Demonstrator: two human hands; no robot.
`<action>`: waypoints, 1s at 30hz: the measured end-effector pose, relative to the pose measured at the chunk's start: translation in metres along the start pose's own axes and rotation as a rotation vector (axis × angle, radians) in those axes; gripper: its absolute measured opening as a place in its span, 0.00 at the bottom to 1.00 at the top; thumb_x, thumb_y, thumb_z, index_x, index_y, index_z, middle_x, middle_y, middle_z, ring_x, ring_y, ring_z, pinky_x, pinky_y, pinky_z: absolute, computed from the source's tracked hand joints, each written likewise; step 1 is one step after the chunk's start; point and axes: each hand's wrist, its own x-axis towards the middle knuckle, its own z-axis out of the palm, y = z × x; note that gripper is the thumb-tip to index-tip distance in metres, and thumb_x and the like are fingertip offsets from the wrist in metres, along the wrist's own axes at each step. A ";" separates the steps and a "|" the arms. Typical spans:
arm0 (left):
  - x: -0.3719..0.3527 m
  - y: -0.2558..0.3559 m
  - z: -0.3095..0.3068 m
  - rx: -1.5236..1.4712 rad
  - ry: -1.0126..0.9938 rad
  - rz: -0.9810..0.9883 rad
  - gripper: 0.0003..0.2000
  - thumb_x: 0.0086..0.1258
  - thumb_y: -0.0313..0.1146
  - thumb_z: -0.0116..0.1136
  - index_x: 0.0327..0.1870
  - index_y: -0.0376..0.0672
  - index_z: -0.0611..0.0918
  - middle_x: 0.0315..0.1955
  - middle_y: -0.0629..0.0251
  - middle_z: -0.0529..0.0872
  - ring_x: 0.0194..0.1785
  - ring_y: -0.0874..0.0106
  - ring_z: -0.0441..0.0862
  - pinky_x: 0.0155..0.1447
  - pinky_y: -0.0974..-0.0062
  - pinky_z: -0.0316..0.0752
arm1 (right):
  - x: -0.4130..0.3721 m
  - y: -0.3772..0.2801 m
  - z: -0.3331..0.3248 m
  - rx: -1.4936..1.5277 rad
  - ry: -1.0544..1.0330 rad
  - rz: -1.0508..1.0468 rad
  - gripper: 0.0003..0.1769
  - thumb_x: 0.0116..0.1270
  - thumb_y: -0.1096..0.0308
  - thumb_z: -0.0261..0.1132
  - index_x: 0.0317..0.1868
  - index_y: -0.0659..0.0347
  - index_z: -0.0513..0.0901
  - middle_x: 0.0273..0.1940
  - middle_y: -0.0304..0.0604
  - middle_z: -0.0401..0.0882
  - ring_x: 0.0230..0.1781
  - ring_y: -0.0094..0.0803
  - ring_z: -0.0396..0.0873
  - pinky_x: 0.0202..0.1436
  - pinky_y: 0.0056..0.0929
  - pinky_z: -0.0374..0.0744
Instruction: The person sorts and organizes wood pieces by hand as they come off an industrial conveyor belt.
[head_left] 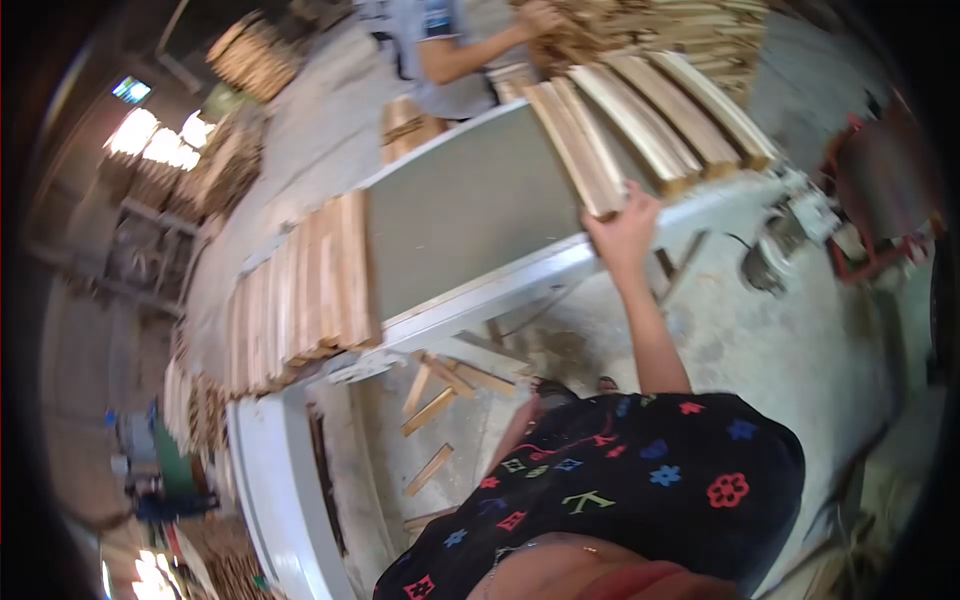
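Note:
My right hand (622,232) reaches over the near edge of the machine table (470,200). Its fingers are closed round the near end of a pale wooden slat (590,160), thumb on the left side. Another slat lies close against that one. To the right, several thicker wooden slats (690,110) lie spaced side by side across the table. A row of wooden slats (310,280) sits packed together at the table's left end. My left hand is out of view.
Across the table a person's arm (480,55) reaches to a stack of wood (680,25). Loose wood offcuts (430,410) lie on the floor below. A red-framed machine (880,190) stands at the right. A white beam (285,490) runs along the lower left.

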 end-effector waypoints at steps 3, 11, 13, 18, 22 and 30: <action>-0.011 -0.024 0.007 -0.240 0.078 0.001 0.29 0.78 0.56 0.51 0.68 0.41 0.74 0.56 0.59 0.84 0.57 0.67 0.81 0.60 0.67 0.75 | 0.000 -0.013 -0.004 -0.199 0.037 -0.050 0.49 0.52 0.43 0.76 0.70 0.57 0.69 0.61 0.54 0.69 0.61 0.51 0.69 0.62 0.56 0.68; -0.053 -0.011 0.014 -0.340 0.182 -0.032 0.30 0.78 0.57 0.50 0.67 0.41 0.76 0.58 0.57 0.85 0.56 0.69 0.81 0.61 0.69 0.73 | 0.100 -0.031 0.058 -0.368 -0.591 -0.071 0.51 0.57 0.42 0.73 0.75 0.56 0.62 0.70 0.63 0.64 0.67 0.62 0.71 0.67 0.58 0.72; -0.050 0.004 0.015 -0.223 0.133 -0.009 0.32 0.78 0.59 0.50 0.69 0.41 0.74 0.58 0.57 0.84 0.58 0.67 0.80 0.63 0.66 0.73 | 0.110 -0.035 0.058 -0.339 -0.653 -0.096 0.48 0.58 0.48 0.73 0.74 0.55 0.63 0.68 0.64 0.65 0.66 0.63 0.71 0.66 0.59 0.73; -0.099 0.124 0.086 -0.213 -0.152 0.164 0.42 0.75 0.68 0.45 0.77 0.41 0.64 0.69 0.54 0.75 0.68 0.60 0.75 0.71 0.64 0.68 | 0.044 -0.034 0.000 -0.314 -0.715 -0.238 0.46 0.55 0.56 0.72 0.74 0.53 0.64 0.66 0.62 0.65 0.64 0.62 0.72 0.63 0.59 0.75; -0.104 0.203 0.150 -0.658 -0.643 0.395 0.52 0.67 0.79 0.38 0.80 0.42 0.59 0.73 0.49 0.70 0.72 0.55 0.71 0.75 0.54 0.65 | -0.047 -0.047 -0.066 -0.213 -0.798 -0.315 0.55 0.55 0.52 0.75 0.79 0.52 0.56 0.72 0.65 0.58 0.61 0.65 0.71 0.60 0.63 0.74; -0.144 0.160 0.159 -1.096 -0.924 0.274 0.57 0.56 0.86 0.37 0.79 0.47 0.62 0.65 0.46 0.77 0.63 0.53 0.80 0.66 0.51 0.76 | -0.085 -0.047 -0.072 0.243 -0.796 -0.480 0.48 0.58 0.49 0.74 0.73 0.65 0.65 0.65 0.59 0.70 0.63 0.56 0.70 0.68 0.54 0.68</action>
